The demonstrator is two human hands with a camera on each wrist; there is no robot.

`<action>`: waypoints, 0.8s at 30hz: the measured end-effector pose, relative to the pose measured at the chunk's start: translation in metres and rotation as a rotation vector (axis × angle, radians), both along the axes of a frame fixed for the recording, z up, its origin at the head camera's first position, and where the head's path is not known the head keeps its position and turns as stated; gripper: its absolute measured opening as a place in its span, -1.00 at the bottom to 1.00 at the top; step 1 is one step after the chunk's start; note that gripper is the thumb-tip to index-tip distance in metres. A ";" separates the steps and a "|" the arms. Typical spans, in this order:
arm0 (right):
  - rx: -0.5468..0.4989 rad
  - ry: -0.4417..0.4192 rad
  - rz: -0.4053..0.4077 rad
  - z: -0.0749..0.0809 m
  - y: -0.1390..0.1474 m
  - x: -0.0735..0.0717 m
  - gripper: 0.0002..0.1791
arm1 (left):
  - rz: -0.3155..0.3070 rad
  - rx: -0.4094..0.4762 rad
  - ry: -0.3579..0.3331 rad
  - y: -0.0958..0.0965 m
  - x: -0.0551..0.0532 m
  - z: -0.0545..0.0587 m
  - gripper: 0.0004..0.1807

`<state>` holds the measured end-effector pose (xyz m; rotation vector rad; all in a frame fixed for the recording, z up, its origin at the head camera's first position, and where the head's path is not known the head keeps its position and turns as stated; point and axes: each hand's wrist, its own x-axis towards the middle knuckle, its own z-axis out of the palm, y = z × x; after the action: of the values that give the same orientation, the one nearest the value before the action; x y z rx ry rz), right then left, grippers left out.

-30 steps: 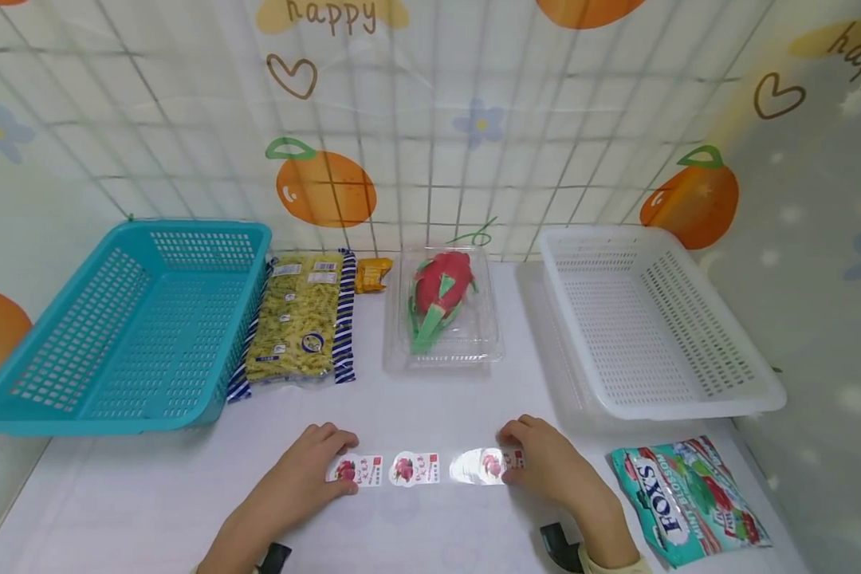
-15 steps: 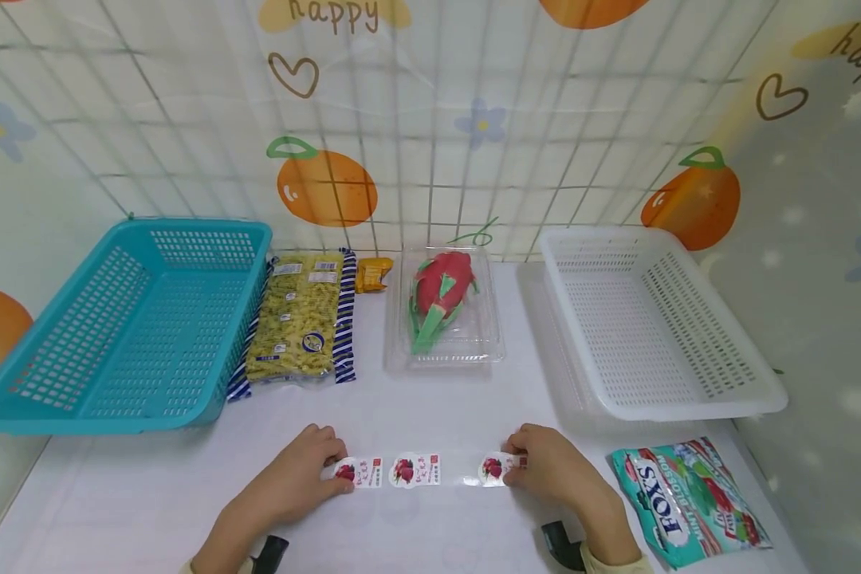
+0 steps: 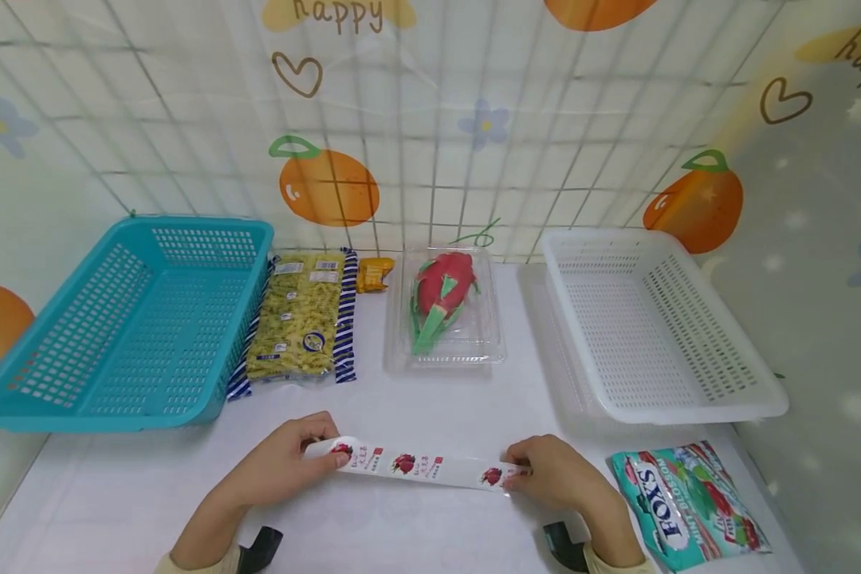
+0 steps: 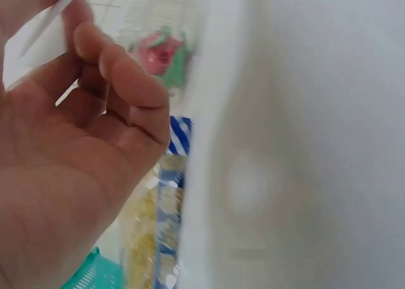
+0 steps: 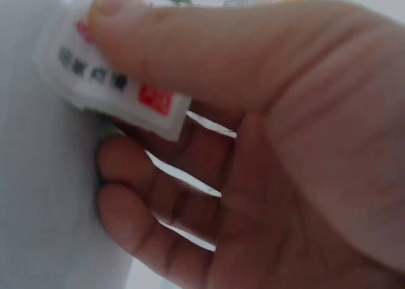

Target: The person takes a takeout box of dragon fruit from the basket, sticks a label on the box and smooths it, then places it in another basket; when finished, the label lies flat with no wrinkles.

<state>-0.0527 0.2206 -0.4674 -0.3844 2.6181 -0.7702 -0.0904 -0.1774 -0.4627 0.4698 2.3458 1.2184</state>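
A strip of stickers with dragon fruit pictures and red print stretches between my two hands. My left hand pinches its left end between thumb and fingers, and that end is raised above the table. At the other end my right hand pinches the strip low over the white tabletop. In the right wrist view the thumb presses on a white sticker with black characters and a red mark. Behind the strip, a dragon fruit with green leaves lies in a clear plastic box.
A blue-green basket stands at the left, with a yellow pasta-like bag and a small orange packet beside it. A white basket stands back right. The FOX'S candy bag lies right of my right hand.
The left hand has lifted the strip's left end off the table, and the strip now slants down to the right. My right hand has moved slightly, still holding its end.
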 end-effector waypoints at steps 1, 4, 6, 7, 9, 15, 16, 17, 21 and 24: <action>-0.017 -0.014 0.018 0.001 0.000 0.000 -0.87 | 0.014 0.027 -0.008 0.001 -0.003 0.004 -0.80; -0.069 -0.061 0.066 0.002 -0.002 0.000 -0.88 | 0.096 0.113 -0.065 0.006 -0.011 0.018 -0.74; -0.099 -0.094 0.089 0.002 -0.005 0.000 -0.87 | 0.174 0.154 -0.103 0.011 -0.017 0.029 -0.64; -0.110 -0.107 0.097 0.003 -0.007 0.000 -0.87 | 0.222 0.166 -0.121 0.015 -0.020 0.034 -0.56; -0.131 -0.128 0.115 0.003 -0.011 0.001 -0.85 | 0.315 0.175 -0.137 0.024 -0.025 0.044 -0.45; -0.235 -0.198 0.152 0.003 -0.026 0.003 -0.92 | 0.522 0.303 -0.133 0.061 -0.042 0.058 -0.51; -0.254 -0.205 0.153 0.003 -0.029 0.003 -0.91 | 0.546 0.347 -0.138 0.067 -0.045 0.058 -0.52; -0.270 -0.210 0.155 0.002 -0.033 0.004 -0.90 | 0.564 0.392 -0.144 0.073 -0.049 0.058 -0.53; -0.283 -0.190 0.156 -0.003 -0.047 0.007 -0.89 | 0.605 0.519 -0.147 0.095 -0.059 0.055 -0.57; -0.257 -0.164 0.149 -0.008 -0.059 0.010 -0.84 | 0.626 0.559 -0.134 0.110 -0.064 0.053 -0.62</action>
<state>-0.0426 0.1615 -0.4755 -0.5564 2.3153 -1.0435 -0.1544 -0.0673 -0.4096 -0.2102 2.0700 2.1324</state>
